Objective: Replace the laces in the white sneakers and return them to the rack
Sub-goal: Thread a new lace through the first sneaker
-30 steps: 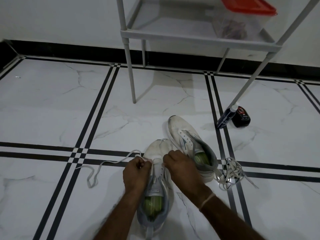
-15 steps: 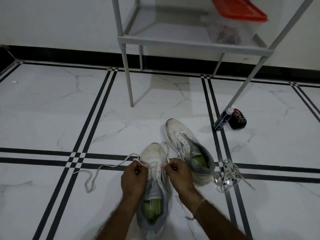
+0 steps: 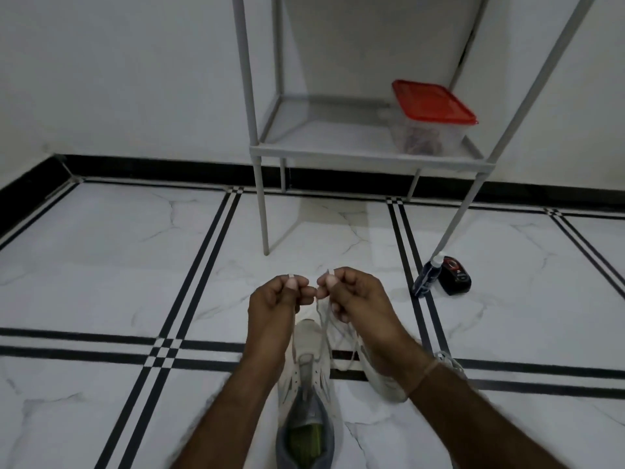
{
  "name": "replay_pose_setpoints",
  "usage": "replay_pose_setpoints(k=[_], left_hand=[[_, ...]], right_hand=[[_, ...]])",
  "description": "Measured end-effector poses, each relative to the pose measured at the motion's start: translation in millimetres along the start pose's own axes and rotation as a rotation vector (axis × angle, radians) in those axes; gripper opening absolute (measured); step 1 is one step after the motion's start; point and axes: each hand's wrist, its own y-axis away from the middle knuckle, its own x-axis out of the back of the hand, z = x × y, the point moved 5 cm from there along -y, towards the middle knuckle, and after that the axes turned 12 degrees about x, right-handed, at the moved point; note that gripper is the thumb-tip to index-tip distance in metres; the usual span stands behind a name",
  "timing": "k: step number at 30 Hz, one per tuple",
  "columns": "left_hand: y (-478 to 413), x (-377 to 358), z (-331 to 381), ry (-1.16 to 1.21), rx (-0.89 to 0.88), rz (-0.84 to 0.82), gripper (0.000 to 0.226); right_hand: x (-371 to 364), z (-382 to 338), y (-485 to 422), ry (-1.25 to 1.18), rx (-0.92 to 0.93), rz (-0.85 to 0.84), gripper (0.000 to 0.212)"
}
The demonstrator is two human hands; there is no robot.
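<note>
Both up! Left hand [image 3: 274, 299] and right hand [image 3: 355, 296] each pinch an end of the lace [image 3: 322, 318], level above the near sneaker [image 3: 307, 370] on the floor. The lace looks soft, light and floppy, so best gripped at the stiffer tips.

Two bare forearms, two grips, one thin wristband.
The left forearm [image 3: 236, 407] and right forearm [image 3: 480, 414] come in from the lower edge, uncovered as far as the frame shows them. A thin, pale band [image 3: 424, 375], like a thread or a slim elastic, sits slantwise on the right wrist just behind the right grip [image 3: 358, 296]. The left grip [image 3: 275, 301] and its wrist are bare. The nails [image 3: 291, 283] that show on both grips are cut short and plain.
</note>
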Motion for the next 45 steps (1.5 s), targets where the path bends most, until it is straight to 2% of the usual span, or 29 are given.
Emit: replay_pose_setpoints(k=[12,20,30,37,45], left_hand=[[28,-15,151,0.119,-0.27,-0.092,0.022],[44,-23,223,0.179,-0.416,-0.112,0.016],[48,-18,268,0.181,-0.479,-0.021,0.012],[49,-16,297,0.193,-0.498,-0.017,0.012],[45,-11,317,0.209,-0.513,-0.031,0.008]], right_hand=[[2,-143,-43,-0.009,0.253,-0.003,0.017],[-2,-211,-60,-0.036,0.38,0.037,0.017],[-8,-252,-70,0.001,0.464,0.075,0.019],[-15,-287,-81,-0.03,0.566,0.07,0.015],[-22,-302,-92,-0.009,0.567,0.066,0.015]])
